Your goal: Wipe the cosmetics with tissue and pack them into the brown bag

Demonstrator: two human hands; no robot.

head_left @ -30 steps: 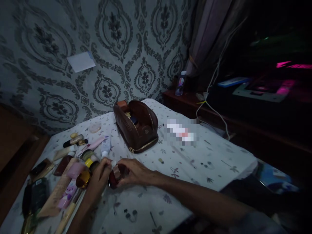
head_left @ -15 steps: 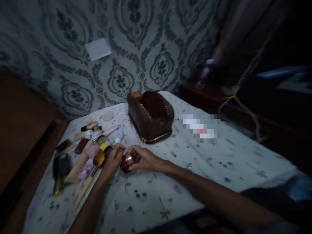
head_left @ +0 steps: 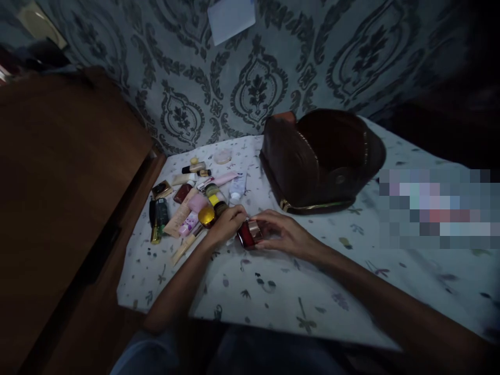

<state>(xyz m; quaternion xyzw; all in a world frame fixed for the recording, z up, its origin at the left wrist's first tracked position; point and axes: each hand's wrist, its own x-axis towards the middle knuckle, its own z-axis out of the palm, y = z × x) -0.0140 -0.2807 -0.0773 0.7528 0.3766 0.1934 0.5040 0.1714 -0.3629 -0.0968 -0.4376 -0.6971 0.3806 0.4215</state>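
A dark red bottle with a shiny cap (head_left: 246, 235) is low over the patterned cloth, between my two hands. My right hand (head_left: 287, 234) has its thumb and fingers closed around the capped end from the right. My left hand (head_left: 231, 224) is at the bottle's left side, its fingers bent together; what they hold, if anything, is hidden. Just left of it lie a gold-lidded jar (head_left: 207, 216), a pink item (head_left: 198, 202) and a pale tube (head_left: 182, 216). Behind my hands stands a brown bag (head_left: 297, 172) with its zip open.
More tubes and bottles, among them a dark green bottle (head_left: 161, 211) and a white tube (head_left: 237, 187), lie at the left of the cloth (head_left: 250, 291). Brown wooden furniture (head_left: 66, 172) borders the left side. A patterned wall rises behind. A blurred-out patch covers something at the right.
The view has shifted, so the bag looks larger and further right. Both hands stay around the red bottle, which now shows more of its red side.
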